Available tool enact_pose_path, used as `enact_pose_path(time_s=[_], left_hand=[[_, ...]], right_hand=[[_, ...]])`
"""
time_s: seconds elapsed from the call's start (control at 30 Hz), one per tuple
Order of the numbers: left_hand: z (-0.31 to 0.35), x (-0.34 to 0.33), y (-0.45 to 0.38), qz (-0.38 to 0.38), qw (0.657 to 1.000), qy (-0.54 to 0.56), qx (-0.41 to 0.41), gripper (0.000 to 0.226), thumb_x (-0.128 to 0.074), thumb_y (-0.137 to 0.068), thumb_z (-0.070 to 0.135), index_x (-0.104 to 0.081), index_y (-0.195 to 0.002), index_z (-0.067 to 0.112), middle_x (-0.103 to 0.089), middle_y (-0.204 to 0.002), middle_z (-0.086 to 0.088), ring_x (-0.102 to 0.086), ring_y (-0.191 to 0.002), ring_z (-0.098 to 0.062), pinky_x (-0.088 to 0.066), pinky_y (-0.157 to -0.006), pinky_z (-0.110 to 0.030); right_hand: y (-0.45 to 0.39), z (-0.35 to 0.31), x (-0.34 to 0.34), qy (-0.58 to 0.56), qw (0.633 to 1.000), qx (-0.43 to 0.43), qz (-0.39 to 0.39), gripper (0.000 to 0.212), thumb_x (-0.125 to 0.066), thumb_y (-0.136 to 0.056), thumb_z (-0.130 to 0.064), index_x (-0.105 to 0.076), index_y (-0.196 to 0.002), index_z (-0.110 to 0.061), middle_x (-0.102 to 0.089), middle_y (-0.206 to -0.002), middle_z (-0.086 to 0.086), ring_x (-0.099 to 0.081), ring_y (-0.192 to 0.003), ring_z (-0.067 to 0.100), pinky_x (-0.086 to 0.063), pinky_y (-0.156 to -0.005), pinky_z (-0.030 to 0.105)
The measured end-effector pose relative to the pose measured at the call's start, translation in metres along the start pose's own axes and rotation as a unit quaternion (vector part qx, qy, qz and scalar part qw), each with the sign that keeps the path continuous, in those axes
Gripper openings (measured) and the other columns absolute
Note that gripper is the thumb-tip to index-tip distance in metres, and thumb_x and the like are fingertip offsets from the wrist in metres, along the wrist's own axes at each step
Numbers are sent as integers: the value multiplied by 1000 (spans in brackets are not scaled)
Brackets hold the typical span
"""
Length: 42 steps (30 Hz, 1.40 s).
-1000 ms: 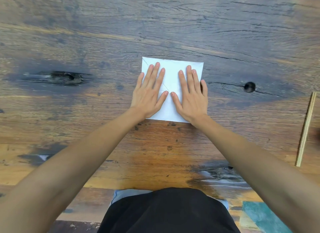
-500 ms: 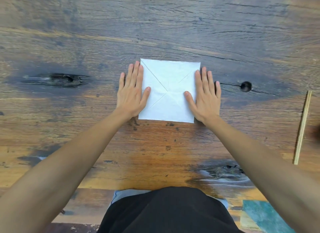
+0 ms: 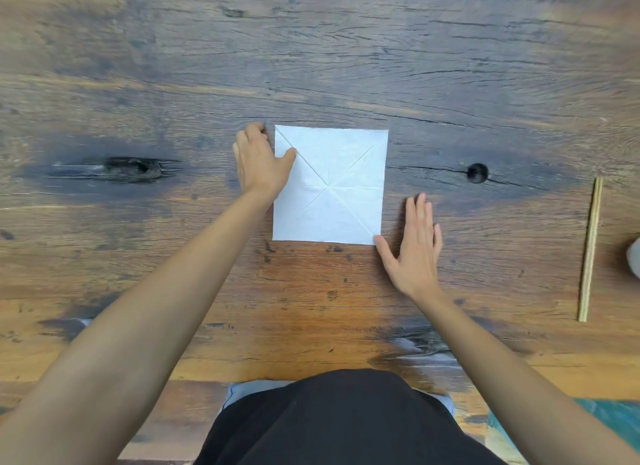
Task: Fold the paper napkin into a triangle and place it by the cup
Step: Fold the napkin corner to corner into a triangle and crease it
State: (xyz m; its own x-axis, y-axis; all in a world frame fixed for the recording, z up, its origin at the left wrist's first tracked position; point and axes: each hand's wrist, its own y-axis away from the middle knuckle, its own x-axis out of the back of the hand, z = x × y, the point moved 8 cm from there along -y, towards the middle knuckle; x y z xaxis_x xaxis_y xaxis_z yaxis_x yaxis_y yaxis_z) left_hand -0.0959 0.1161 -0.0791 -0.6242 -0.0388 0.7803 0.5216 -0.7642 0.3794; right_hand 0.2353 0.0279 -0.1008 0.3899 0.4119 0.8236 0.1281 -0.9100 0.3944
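Observation:
A white square paper napkin [image 3: 339, 174] lies flat and unfolded on the wooden table [image 3: 346, 66], with crease lines crossing at its middle. My left hand [image 3: 258, 161] rests at the napkin's far left corner, fingers curled at the edge and thumb on the paper. My right hand [image 3: 414, 245] lies flat on the table beside the near right corner, fingers apart, thumb tip touching that corner. A pale rounded object [image 3: 634, 262], perhaps the cup, is cut off by the right border.
A pair of wooden chopsticks [image 3: 590, 250] lies lengthwise at the right. The table has a dark knot hole [image 3: 477, 173] right of the napkin and a long dark crack [image 3: 131, 167] at the left. My dark-clothed lap [image 3: 339, 419] sits at the near edge.
Both hands slid off the napkin's middle to its sides. The left hand then moved up to the far left corner and curled; the right hand drew back to the near right corner.

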Motion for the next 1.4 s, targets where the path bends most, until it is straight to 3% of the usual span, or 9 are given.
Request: enact_pose_path(time_s=[0.3,0.47,0.57,0.63,0.8,0.9,1.0,1.2,1.4], left_hand=[[2,-5,-5,-36,996,51,59,40,-70,-82,10,-55,-119,8,-63,-111,-6,-54,-110,-23,-49,-91,-38],[2,-6,-1,-35,994,52,91,20,-68,-80,11,-65,-100,15,-49,-128,-12,-46,-122,-26,-42,-94,-27],[8,-3,4,-46,994,68,75,18,-66,-78,9,-57,-91,19,-63,-108,-5,-59,-110,-26,-52,-91,-38],[8,-1,8,-52,992,88,77,27,-67,-78,8,-52,-97,19,-62,-92,3,-63,-101,-25,-54,-87,-44],[6,1,22,-57,979,180,78,48,-73,-83,5,-47,-123,11,-66,-97,1,-67,-85,-15,-58,-79,-36],[20,12,34,-28,985,173,0,25,-73,-85,6,-63,-107,9,-67,-89,1,-62,-69,-2,-54,-70,-21],[45,18,60,-23,980,147,-134,8,-69,-88,5,-71,-96,5,-72,-88,-6,-62,-70,-6,-50,-68,-11],[81,8,116,-45,941,73,-326,10,-70,-85,-1,-75,-93,2,-73,-88,-9,-68,-80,-22,-54,-78,-34],[87,-23,148,-95,917,-17,-387,13,-69,-88,7,-77,-97,9,-72,-95,-4,-63,-89,-29,-51,-77,-39]], right_hand=[[1,3,-7,29,1000,6,-3,85,-38,-103,-61,-2,-167,-19,11,-175,3,14,-160,17,2,-128,48],[0,3,-8,29,1000,3,-11,85,-36,-102,-63,-1,-167,-20,13,-174,2,15,-160,16,4,-128,46],[0,3,-8,26,1000,2,-15,86,-37,-102,-62,0,-167,-20,14,-174,1,16,-160,16,5,-128,46],[0,3,-8,24,1000,1,-16,86,-37,-102,-63,0,-167,-20,14,-174,1,16,-160,16,5,-128,46],[-1,4,-9,23,999,4,-22,87,-36,-102,-65,2,-167,-21,15,-174,0,17,-160,15,6,-127,46],[-1,5,-9,22,999,4,-28,88,-34,-101,-67,4,-167,-22,16,-174,-1,19,-159,14,8,-126,44],[-1,5,-9,23,999,4,-35,88,-30,-101,-70,5,-166,-22,18,-173,-1,20,-159,14,10,-126,43],[-2,6,-10,22,999,8,-44,87,-33,-102,-67,6,-166,-22,19,-173,-1,21,-158,15,7,-126,46],[-2,6,-12,9,998,7,-67,88,-32,-103,-68,10,-166,-24,24,-172,-3,26,-157,13,14,-124,43]])
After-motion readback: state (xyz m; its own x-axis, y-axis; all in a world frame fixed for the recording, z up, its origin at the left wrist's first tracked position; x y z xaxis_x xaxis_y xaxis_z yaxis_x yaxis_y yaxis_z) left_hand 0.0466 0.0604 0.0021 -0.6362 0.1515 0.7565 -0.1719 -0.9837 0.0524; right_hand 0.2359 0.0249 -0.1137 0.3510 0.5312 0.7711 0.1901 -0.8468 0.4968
